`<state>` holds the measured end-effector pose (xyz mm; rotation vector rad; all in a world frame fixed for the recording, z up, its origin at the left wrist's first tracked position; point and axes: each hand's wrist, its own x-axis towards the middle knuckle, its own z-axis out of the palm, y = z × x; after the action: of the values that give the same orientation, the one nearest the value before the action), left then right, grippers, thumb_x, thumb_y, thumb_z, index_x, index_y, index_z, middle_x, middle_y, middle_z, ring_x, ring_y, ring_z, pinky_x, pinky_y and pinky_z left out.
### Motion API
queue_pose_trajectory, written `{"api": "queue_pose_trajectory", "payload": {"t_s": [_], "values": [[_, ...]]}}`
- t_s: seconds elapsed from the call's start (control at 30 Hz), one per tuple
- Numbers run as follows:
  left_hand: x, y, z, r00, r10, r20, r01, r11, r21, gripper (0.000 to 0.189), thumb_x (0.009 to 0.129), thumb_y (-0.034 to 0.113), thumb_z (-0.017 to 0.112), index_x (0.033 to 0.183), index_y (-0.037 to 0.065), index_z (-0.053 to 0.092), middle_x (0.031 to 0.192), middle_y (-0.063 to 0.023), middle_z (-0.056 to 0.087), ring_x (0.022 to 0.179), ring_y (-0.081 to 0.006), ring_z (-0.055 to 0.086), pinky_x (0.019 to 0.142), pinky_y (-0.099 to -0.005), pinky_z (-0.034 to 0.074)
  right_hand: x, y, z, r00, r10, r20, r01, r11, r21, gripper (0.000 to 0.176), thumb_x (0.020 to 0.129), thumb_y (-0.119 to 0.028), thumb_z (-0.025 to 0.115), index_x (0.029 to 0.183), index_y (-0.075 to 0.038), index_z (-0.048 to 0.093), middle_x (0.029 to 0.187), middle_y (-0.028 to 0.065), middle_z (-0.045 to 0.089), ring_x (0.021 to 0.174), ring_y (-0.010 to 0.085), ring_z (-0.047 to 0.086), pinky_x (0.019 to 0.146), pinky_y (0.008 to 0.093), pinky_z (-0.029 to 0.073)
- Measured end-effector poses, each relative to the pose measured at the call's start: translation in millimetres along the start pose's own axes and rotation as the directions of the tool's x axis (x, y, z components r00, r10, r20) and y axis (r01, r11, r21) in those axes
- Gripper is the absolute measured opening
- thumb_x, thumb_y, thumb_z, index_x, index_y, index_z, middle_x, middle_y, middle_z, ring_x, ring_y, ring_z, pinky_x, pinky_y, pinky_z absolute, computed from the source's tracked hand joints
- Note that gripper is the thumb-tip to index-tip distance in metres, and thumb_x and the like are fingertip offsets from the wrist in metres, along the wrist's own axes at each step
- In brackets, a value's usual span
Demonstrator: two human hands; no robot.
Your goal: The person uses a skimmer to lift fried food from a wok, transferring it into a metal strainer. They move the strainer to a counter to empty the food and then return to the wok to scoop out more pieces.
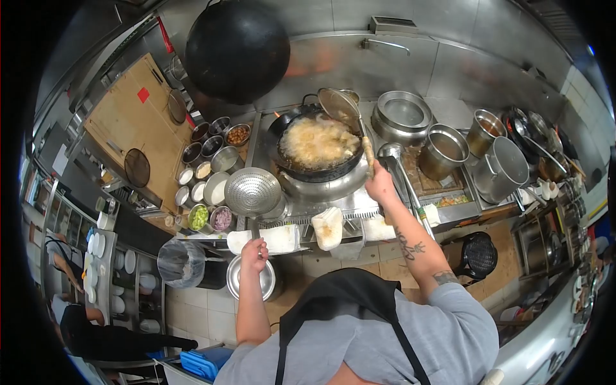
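Note:
My left hand (255, 255) is closed around the handle of a perforated metal strainer (253, 191), whose round bowl faces up beside the stove. In my right hand (380, 183) is the wooden handle of a wire-mesh skimmer (339, 106). The skimmer's head is tilted over the far right rim of a black wok (301, 172). Pale golden food (317, 142) froths in bubbling oil inside the wok; single pieces are hard to make out. A metal ladle (391, 151) lies to the right of my right hand.
Small bowls stand left, including chopped green vegetable (199, 218) and chopped purple onion (222, 219). Metal pots (444, 151) stand right. A large black wok (237, 51) hangs behind. Folded towels (327, 229) line the front edge. A lined bin (181, 263) and black stool (479, 255) flank me. Two people (83, 321) are at left.

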<state>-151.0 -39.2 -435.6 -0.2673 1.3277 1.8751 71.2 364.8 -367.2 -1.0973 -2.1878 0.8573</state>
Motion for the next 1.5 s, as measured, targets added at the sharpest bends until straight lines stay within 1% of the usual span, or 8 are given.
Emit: {"api": "queue_pose_trajectory", "payload": {"t_s": [0.33,0.5,0.63,1.0,1.13,1.27,1.4,1.5], "values": [[62.6,-21.5,-30.2,0.966,-0.246,0.084,0.256,0.956,-0.14,0.01,0.094,0.01,0.061,0.091,0.007,0.052,0.074,-0.003,0.054,0.053,-0.0085,0.043,0.044,-0.021,0.034,3.6,-22.3,-19.4,1.0,0.009,0.007,-0.007,0.956,-0.293,0.077,0.08,-0.006,0.062,0.152,-0.014,0.038,0.113,0.0309,0.059,0.1,0.0469,0.065,0.089,0.0513,0.053],[57.2,-38.5,-50.5,0.985,-0.136,-0.102,0.168,0.877,0.451,0.025,0.093,0.012,0.064,0.113,0.0,0.055,0.09,-0.0147,0.066,0.069,-0.0252,0.067,0.057,-0.0366,0.057,-2.5,9.8,31.7,0.993,0.0,0.119,0.055,0.885,-0.463,0.078,0.086,-0.005,0.058,0.157,-0.02,0.029,0.122,0.0266,0.051,0.106,0.0426,0.063,0.088,0.0497,0.054],[53.1,-54.7,-60.8,0.781,0.571,0.254,-0.283,-0.04,0.958,0.052,0.086,0.01,0.066,0.133,-0.005,0.052,0.114,-0.0251,0.06,0.108,-0.0371,0.062,0.096,-0.0426,0.05,-22.7,31.2,64.8,0.992,-0.071,0.107,0.116,0.856,-0.505,0.072,0.092,-0.005,0.05,0.156,-0.031,0.03,0.127,0.0199,0.048,0.113,0.0381,0.058,0.085,0.0478,0.055],[0.8,-102.3,57.3,0.706,-0.009,0.708,-0.604,0.515,0.609,0.029,0.097,0.006,0.06,0.125,-0.002,0.059,0.114,-0.0128,0.069,0.101,-0.0182,0.066,0.085,-0.0308,0.054,-171.2,37.2,18.0,0.92,-0.225,-0.32,0.092,0.919,-0.384,0.067,0.082,-0.007,0.062,0.146,-0.004,0.041,0.141,0.0221,0.045,0.125,0.0406,0.048,0.104,0.0492,0.042],[-1.1,-150.4,52.3,0.584,-0.283,0.761,-0.585,0.503,0.636,0.024,0.097,0.006,0.061,0.12,-0.003,0.061,0.107,-0.012,0.07,0.095,-0.017,0.068,0.083,-0.0296,0.054,-345.0,106.3,7.1,0.97,0.138,-0.201,-0.197,0.93,-0.311,0.065,0.08,-0.005,0.063,0.143,-0.006,0.047,0.141,0.0224,0.047,0.132,0.0411,0.046,0.108,0.047,0.042],[-11.6,-164.8,62.8,0.492,-0.44,0.751,-0.573,0.486,0.66,0.024,0.097,0.006,0.061,0.119,-0.004,0.061,0.106,-0.013,0.071,0.091,-0.0157,0.068,0.082,-0.0283,0.053,-514.5,125.2,-24.5,0.547,0.833,-0.089,-0.793,0.48,-0.376,0.053,0.083,-0.006,0.059,0.135,-0.004,0.054,0.141,0.0223,0.051,0.131,0.0386,0.05,0.108,0.0441,0.045],[-27.0,-166.3,89.0,0.463,-0.439,0.77,-0.621,0.459,0.635,0.025,0.097,0.006,0.061,0.119,-0.005,0.061,0.106,-0.0126,0.07,0.089,-0.0154,0.067,0.081,-0.0277,0.053,-619.2,143.2,-15.3,0.019,0.988,-0.155,-0.984,-0.009,-0.176,0.036,0.085,-0.015,0.063,0.117,-0.002,0.069,0.131,0.0237,0.062,0.117,0.0381,0.063,0.099,0.0441,0.052],[-53.1,-169.9,112.8,0.455,-0.426,0.782,-0.65,0.441,0.618,0.024,0.098,0.005,0.06,0.12,-0.005,0.06,0.106,-0.0121,0.07,0.088,-0.0151,0.067,0.081,-0.0277,0.052,-653.3,211.8,16.6,0.144,0.987,0.069,-0.924,0.159,-0.348,0.03,0.085,-0.022,0.064,0.101,0.0,0.075,0.109,0.0265,0.071,0.103,0.0392,0.069,0.088,0.0437,0.055]]}}
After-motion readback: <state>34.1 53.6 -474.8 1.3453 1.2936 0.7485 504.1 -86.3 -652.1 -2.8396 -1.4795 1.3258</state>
